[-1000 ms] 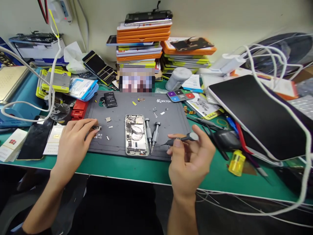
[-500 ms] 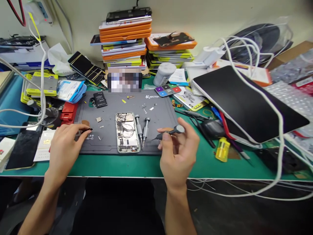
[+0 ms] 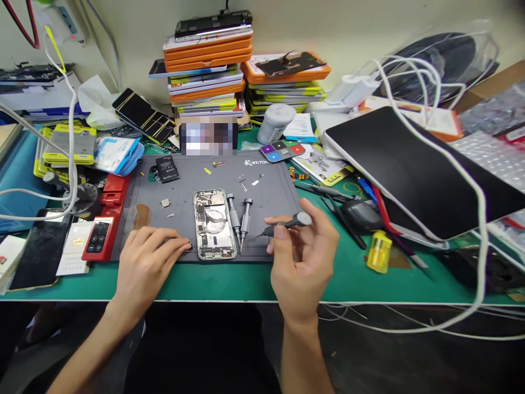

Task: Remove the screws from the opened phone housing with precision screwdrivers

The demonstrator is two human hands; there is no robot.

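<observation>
An opened phone (image 3: 215, 223) with its insides showing lies on the grey work mat (image 3: 270, 186). My left hand (image 3: 147, 265) rests on the mat's near edge just left of the phone, fingers pinched on a small dark part at its lower left corner. My right hand (image 3: 301, 262) hovers to the right of the phone, closed on a thin screwdriver (image 3: 287, 223) whose tip points left toward it. Two more screwdrivers (image 3: 240, 216) lie side by side right of the phone. Small loose parts and screws are scattered over the mat.
Stacks of orange and yellow cases (image 3: 209, 60) stand at the back. A black tablet (image 3: 410, 169) and white cables (image 3: 451, 180) crowd the right. A red box (image 3: 107, 216), a dark phone (image 3: 39, 249) and packets lie left. A yellow bottle (image 3: 378, 250) sits near the front right.
My left hand has slid right along the mat from its left edge up to the phone's lower left corner, carrying the small dark part. My right hand has barely moved.
</observation>
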